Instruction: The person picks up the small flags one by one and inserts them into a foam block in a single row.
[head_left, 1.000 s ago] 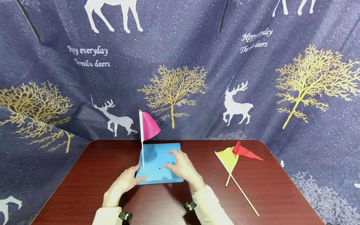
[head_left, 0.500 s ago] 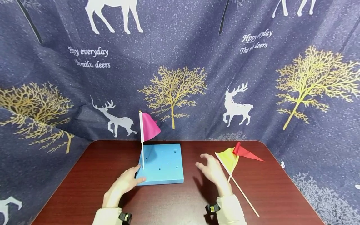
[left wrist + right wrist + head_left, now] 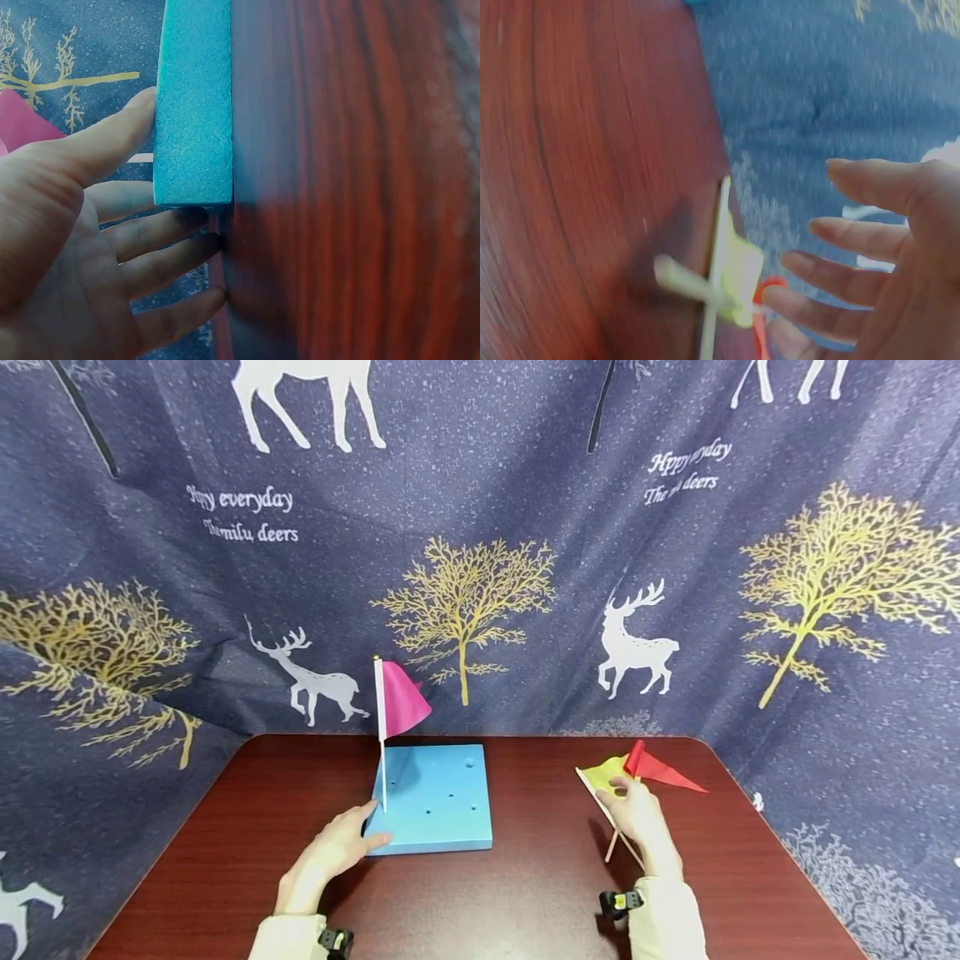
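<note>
A pink flag (image 3: 403, 700) stands upright on its stick in a light-blue foam block (image 3: 442, 781) with several small holes. At the block's front left corner rests my left hand (image 3: 333, 852). In the left wrist view its thumb (image 3: 124, 135) lies against the block's top, and its fairly straight fingers touch the short side. My right hand (image 3: 637, 818) is over a yellow flag (image 3: 603, 772) and a red flag (image 3: 663, 768), whose sticks cross on the table. The right wrist view has its fingers (image 3: 840, 277) spread, apart from the sticks, with nothing in them.
A dark reddish-brown wooden table (image 3: 525, 893) carries everything. Behind it hangs a blue-grey cloth (image 3: 495, 485) printed with deer and golden trees. Bare tabletop lies between the block and the flags.
My right hand has moved right, from over the blue block to the yellow and red flags. The left hand has stayed at the block's corner.
</note>
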### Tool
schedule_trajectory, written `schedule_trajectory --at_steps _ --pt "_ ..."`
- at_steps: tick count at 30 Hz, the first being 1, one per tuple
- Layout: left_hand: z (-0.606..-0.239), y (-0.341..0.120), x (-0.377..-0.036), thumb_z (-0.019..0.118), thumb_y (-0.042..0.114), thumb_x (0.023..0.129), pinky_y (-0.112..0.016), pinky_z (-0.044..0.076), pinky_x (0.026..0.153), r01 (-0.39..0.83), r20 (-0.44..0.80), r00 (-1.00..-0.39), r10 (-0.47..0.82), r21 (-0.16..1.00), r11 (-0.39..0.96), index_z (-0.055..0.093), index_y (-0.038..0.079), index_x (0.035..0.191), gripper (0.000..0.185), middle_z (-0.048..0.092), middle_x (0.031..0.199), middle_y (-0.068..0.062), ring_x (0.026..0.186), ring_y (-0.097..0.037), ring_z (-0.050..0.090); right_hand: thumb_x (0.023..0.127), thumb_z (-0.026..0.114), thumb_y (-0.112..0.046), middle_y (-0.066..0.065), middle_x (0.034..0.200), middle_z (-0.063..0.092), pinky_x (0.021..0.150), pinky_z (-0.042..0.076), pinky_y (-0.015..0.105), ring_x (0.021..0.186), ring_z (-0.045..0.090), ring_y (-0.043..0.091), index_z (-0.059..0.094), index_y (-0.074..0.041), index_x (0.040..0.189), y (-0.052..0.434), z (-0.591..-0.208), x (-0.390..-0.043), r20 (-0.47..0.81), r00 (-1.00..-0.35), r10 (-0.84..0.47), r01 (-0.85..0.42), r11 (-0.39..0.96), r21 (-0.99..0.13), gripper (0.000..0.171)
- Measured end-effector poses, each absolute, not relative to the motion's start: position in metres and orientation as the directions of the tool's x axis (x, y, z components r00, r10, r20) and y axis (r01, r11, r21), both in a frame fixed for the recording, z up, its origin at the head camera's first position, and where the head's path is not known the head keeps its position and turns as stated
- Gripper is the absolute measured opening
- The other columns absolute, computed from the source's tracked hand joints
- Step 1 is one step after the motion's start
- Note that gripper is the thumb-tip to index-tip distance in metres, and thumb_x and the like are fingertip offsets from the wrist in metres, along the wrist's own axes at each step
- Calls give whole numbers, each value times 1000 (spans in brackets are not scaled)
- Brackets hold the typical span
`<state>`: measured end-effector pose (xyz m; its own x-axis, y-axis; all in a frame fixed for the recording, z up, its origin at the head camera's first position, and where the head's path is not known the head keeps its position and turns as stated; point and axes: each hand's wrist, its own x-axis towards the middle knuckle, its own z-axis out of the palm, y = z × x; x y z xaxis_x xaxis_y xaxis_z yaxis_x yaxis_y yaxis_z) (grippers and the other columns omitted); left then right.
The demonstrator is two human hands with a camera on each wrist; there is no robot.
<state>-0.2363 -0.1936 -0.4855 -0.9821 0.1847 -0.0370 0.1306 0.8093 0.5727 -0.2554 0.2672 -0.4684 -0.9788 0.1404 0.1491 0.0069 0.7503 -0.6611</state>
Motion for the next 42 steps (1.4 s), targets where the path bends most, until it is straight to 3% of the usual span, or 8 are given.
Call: schedule_trajectory --at_steps 3,6,10,23,32,35,38,42 --pt "-486 -193 -236 72 37 88 -61 37 98 127 -42 -982 184 573 809 43 -7 143 76 49 136 -31 126 -47 45 91 65 -22 26 103 67 85 47 54 98 63 43 62 8 116 283 -472 -255 119 -981 156 42 762 -646 40" --pt "-487 -193 -236 72 37 88 -61 37 99 120 -49 -982 180 574 810 43 -6 144 76 48 137 -30 127 -47 44 90 65 -22 16 84 69 77 48 49 85 64 36 67 5 102 294 -474 -253 81 -982 172 82 766 -637 30" --pt "-486 -192 -235 72 37 88 -61 37 99 125 -45 -982 184 580 805 43 -6 143 76 49 136 -30 127 -46 45 89 65 -22 3 63 59 65 43 39 70 57 25 67 -2 83 302 -477 -247 21 -979 201 142 761 -633 21" --pt "-485 -191 -234 74 37 86 -60 38 98 136 -26 -983 184 571 809 45 -6 142 76 51 135 -28 126 -44 47 81 70 -22 5 64 56 58 42 37 65 52 27 64 -5 68 299 -490 -248 -83 -974 210 219 790 -572 22" --pt "-487 -190 -234 74 36 87 -59 38 99 128 -30 -983 179 581 804 44 -5 143 75 51 136 -28 126 -43 47 79 66 -13 4 63 59 56 44 35 62 55 22 66 -2 71 302 -489 -245 -94 -973 212 222 729 -647 13" --pt "-485 -190 -233 74 36 87 -59 38 100 126 -33 -983 178 584 802 44 -6 143 76 51 136 -28 126 -44 46 81 65 -10 3 59 58 50 42 30 54 54 17 67 1 73 304 -491 -244 -128 -968 216 236 612 -755 13" --pt "-483 -190 -233 74 36 86 -60 38 99 129 -31 -983 181 581 804 44 -6 143 76 51 135 -29 126 -45 46 87 61 -5 5 62 61 47 44 26 52 59 16 66 10 84 306 -493 -244 -170 -967 188 238 444 -864 16" --pt "-483 -191 -233 74 37 87 -60 38 99 129 -29 -984 178 574 809 44 -6 143 76 50 135 -29 126 -45 46 95 54 -3 10 71 65 57 54 26 63 68 18 57 19 102 307 -493 -243 -197 -971 134 226 252 -941 23"
